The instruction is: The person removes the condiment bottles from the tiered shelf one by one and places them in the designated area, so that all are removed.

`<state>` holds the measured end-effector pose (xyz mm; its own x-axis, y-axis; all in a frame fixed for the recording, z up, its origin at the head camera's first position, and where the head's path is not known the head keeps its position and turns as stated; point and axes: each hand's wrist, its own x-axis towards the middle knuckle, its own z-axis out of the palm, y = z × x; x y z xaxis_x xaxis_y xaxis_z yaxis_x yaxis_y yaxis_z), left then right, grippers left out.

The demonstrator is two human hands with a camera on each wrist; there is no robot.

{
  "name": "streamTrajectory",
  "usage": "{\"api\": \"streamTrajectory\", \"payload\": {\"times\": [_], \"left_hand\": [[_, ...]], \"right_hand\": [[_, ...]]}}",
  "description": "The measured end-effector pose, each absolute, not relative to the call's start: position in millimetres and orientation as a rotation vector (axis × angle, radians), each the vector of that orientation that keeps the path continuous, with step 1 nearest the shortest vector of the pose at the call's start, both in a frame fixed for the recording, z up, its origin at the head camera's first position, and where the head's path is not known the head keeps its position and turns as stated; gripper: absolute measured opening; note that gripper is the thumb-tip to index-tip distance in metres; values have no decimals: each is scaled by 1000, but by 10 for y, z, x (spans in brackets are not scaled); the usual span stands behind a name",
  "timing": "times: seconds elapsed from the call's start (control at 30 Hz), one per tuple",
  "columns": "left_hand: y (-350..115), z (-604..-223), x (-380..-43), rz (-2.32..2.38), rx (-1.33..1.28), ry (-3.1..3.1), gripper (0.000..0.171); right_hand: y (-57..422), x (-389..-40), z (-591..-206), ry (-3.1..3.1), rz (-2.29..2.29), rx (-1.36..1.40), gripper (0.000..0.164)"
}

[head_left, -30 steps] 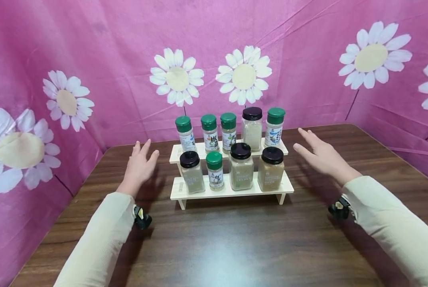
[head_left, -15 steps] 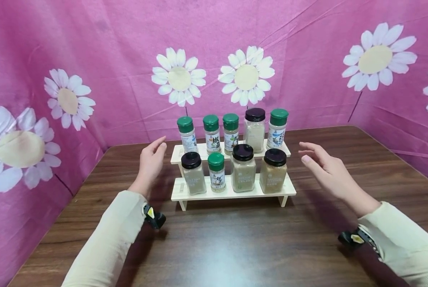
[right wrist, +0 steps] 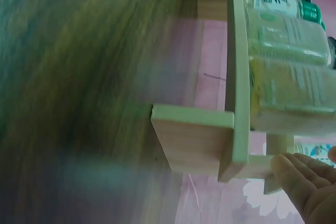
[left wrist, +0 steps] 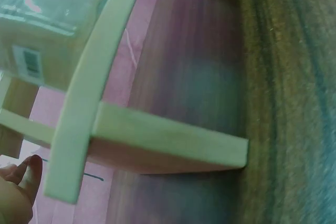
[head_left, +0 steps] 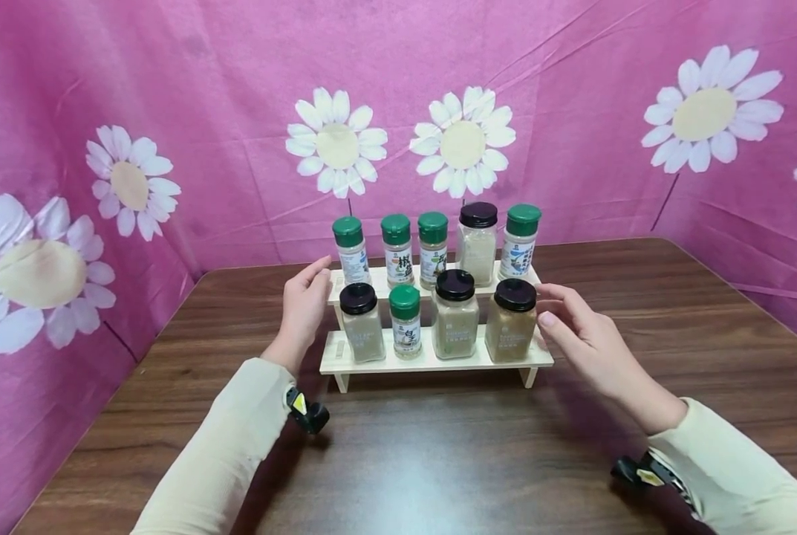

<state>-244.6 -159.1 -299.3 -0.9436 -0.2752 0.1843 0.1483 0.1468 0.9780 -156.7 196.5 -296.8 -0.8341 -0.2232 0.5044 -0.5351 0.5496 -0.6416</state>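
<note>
Left hand and right hand beside opposite ends of a two-tier rack, both loose, grasping nothing, nine jars upright on it, table beneath

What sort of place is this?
Perhaps a makeshift tabletop booth rather than a working kitchen: a pink cloth printed with white daisies surrounds the back and sides of a wood-grain table, where a two-tier rack holds lidded jars.

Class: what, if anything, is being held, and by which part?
No hold shows: the left hand and right hand flank the wooden spice rack; whether fingers touch its upper shelf cannot be told.
</note>
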Motion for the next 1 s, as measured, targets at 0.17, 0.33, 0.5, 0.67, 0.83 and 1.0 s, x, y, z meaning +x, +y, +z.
{"api": "streamTrajectory", "payload": {"times": [0.17, 0.33, 0.5, 0.67, 0.83, 1.0], "left_hand": [[-1538, -3058, -2433, -1819, 119, -2142, 39], [-1530, -3098, -2416, -1836, 82, -2128, 38], [-1521, -3098, -2402, -1871, 56, -2117, 38], [-1507, -3120, -2402, -1898, 32, -2099, 37], [-1492, -3145, -2397, -1931, 9, -2066, 37], [-1497, -3159, -2395, -1937, -10, -2046, 37]], "right_hand": [[1908, -1543, -3027, -2437, 1187, 579, 33], [1855, -1561, -3067, -2425, 1257, 537, 33], [1803, -1566, -3100, -2430, 1251, 483, 40], [1728, -1576, -3134, -2427, 1202, 427, 52], [1674, -1585, -3151, -2422, 1178, 390, 60], [1646, -1595, -3161, -2407, 1190, 378, 61]]}}
